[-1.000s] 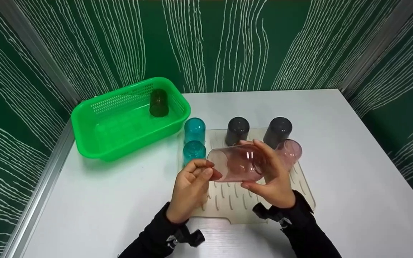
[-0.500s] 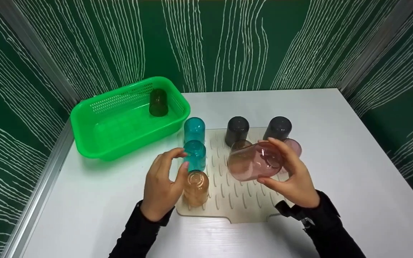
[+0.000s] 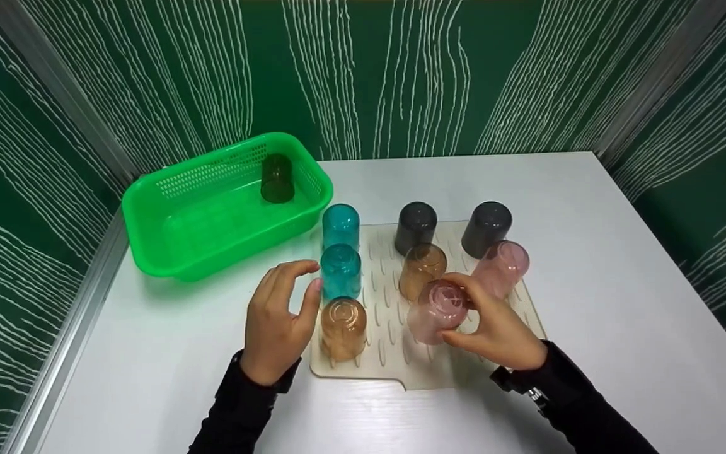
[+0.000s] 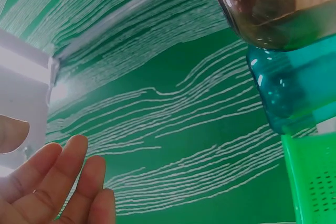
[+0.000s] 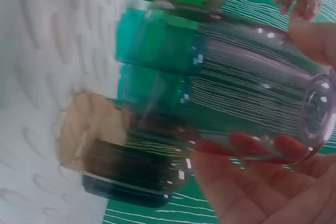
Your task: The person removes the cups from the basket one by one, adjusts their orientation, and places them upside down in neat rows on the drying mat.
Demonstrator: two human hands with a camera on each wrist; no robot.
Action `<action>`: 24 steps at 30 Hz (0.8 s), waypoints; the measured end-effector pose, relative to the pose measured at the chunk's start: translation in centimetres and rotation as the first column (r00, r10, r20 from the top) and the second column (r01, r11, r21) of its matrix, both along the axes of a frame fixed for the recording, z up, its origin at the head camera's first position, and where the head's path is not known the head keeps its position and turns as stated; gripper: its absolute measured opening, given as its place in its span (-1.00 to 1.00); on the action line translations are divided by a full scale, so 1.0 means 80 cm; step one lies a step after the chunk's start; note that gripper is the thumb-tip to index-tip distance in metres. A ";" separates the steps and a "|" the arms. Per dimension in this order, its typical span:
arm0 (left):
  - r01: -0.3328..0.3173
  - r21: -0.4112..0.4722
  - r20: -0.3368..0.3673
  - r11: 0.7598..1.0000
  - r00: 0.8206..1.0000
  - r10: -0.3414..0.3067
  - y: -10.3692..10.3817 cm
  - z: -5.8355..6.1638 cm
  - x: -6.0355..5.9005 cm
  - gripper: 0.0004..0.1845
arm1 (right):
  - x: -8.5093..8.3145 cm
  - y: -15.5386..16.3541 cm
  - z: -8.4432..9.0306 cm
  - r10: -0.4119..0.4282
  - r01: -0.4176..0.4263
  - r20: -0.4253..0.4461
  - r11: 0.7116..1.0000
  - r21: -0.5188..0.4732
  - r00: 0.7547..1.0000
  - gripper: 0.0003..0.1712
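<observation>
My right hand [image 3: 501,331] grips a clear pink drinking glass [image 3: 435,315] around its sides, thumb on one side and fingers on the other. The glass is bottom up and slightly tilted over the beige ridged drying mat [image 3: 435,372]; in the right wrist view its rim end faces the mat, and I cannot tell whether they touch. My left hand [image 3: 278,325] holds nothing, its fingers loosely bent, left of a teal glass [image 3: 341,271] and an amber glass [image 3: 343,331]. Another amber glass [image 3: 424,265] stands just behind the held one.
A second pink glass [image 3: 501,268], two dark grey glasses [image 3: 416,227] and another teal glass [image 3: 340,224] stand bottom up on the mat. At the back left sits a green basket [image 3: 212,265] with one dark brown glass [image 3: 276,180] inside. Green patterned walls enclose the white table.
My left hand has let go of the pink glass and drawn back to the left. My right hand has turned the glass from lying sideways to bottom up and lowered it toward the mat.
</observation>
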State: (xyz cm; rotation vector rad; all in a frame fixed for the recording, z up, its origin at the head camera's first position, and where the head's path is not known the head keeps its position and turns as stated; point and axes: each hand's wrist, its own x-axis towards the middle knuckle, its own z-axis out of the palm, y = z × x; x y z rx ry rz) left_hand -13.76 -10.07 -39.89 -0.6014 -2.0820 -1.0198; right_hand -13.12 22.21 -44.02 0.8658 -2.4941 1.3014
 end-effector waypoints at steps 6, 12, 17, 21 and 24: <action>-0.005 -0.003 -0.005 1.000 1.000 0.005 0.001 0.000 0.001 -0.81 | -0.006 0.000 -0.010 -0.024 0.018 0.108 0.998 0.057 0.994 -0.07; 0.005 -0.006 -0.085 1.000 0.996 -0.006 0.002 0.001 0.003 -0.85 | -0.007 -0.001 -0.016 -0.059 0.038 0.157 0.991 0.130 0.986 -0.10; 0.019 0.013 -0.089 1.000 0.996 -0.017 0.003 0.002 0.003 -0.83 | -0.008 -0.003 -0.021 -0.057 0.032 0.168 0.989 0.147 0.984 -0.10; 0.029 0.031 -0.061 0.999 0.998 -0.027 0.005 0.002 0.005 -0.79 | -0.007 -0.004 -0.026 -0.056 0.026 0.199 0.988 0.152 0.978 -0.08; 0.034 0.030 -0.053 0.999 0.998 -0.032 0.005 0.002 0.006 -0.76 | -0.006 -0.004 -0.028 -0.055 0.022 0.216 0.988 0.152 0.975 -0.08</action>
